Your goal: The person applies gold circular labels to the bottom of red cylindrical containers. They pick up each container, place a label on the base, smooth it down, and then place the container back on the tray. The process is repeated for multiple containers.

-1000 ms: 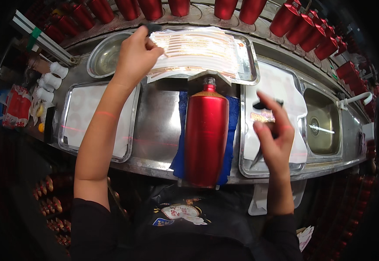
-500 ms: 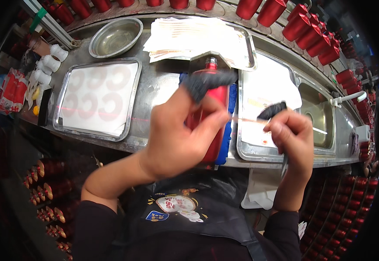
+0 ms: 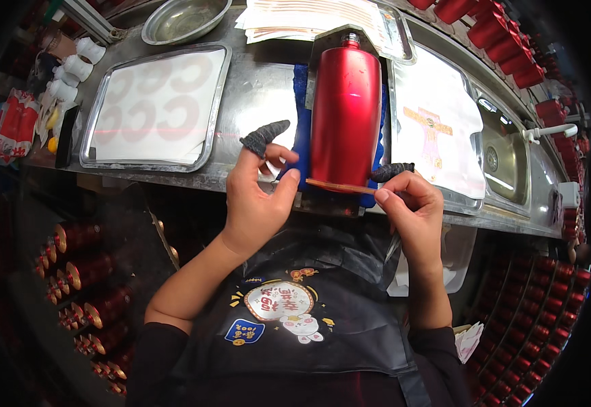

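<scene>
A glossy red bottle (image 3: pixel 346 108) lies on its side on a blue pad (image 3: pixel 301 115), its neck pointing away from me. Across its near end runs a thin gold-brown strip (image 3: pixel 339 186). My right hand (image 3: pixel 414 210) pinches the strip's right end between thumb and index finger. Just left of the strip's other end, my left hand (image 3: pixel 258 197) has its fingers apart and nothing visible in it. Black finger covers are on both index fingers. Below my right palm a thin grey pointed tool (image 3: pixel 392 247) shows; its kind is unclear.
Left lies a metal tray (image 3: pixel 217 112) with white sheets showing C-shaped prints. Right is another tray holding a backing sheet with a gold-and-pink decal (image 3: pixel 429 129). A metal bowl (image 3: pixel 185 20) and a paper stack (image 3: pixel 309 17) stand behind; a sink (image 3: pixel 502 159) is far right.
My left hand has let go of the strip and moved left, off the bottle. My right hand has come left and lower, bringing the strip to the bottle's near end. The view has tilted downward.
</scene>
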`<act>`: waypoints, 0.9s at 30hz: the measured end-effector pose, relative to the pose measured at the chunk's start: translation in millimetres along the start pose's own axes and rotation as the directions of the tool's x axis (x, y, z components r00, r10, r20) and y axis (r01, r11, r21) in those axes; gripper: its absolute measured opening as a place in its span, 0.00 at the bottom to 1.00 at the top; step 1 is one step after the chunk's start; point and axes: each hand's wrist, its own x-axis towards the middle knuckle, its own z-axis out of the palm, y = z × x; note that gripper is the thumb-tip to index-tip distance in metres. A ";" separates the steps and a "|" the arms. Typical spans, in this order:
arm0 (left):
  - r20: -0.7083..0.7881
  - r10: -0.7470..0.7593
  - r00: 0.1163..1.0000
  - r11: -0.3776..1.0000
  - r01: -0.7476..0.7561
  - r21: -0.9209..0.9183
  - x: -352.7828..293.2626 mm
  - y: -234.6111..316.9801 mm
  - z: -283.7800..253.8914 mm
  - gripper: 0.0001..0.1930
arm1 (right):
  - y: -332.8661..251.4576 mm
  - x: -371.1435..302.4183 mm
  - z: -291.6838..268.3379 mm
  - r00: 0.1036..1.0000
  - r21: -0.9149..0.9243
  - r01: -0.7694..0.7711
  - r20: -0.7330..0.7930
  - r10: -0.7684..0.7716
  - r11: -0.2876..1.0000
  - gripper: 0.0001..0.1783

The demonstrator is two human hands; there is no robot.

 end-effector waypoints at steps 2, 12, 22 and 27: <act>0.080 0.121 0.989 0.992 -0.118 -0.040 3.9 -3.1 -1.2 0.36 | -0.9 -0.4 0.8 1.000 -0.028 0.020 -0.013 -0.021 0.999 0.06; 0.308 0.138 0.941 0.985 -0.097 -0.146 6.5 -15.9 3.7 0.52 | 4.7 -1.2 -4.4 0.998 0.199 -0.064 0.015 0.062 0.978 0.06; 0.353 -0.005 0.935 0.809 0.212 -0.548 3.0 -21.0 13.6 0.45 | 4.3 -12.3 -1.9 1.000 0.285 -0.011 0.011 0.008 0.958 0.05; 0.349 0.019 0.937 0.828 0.181 -0.531 3.2 -20.5 13.6 0.46 | 4.8 -11.6 -3.7 0.999 0.301 -0.032 0.002 0.033 0.953 0.05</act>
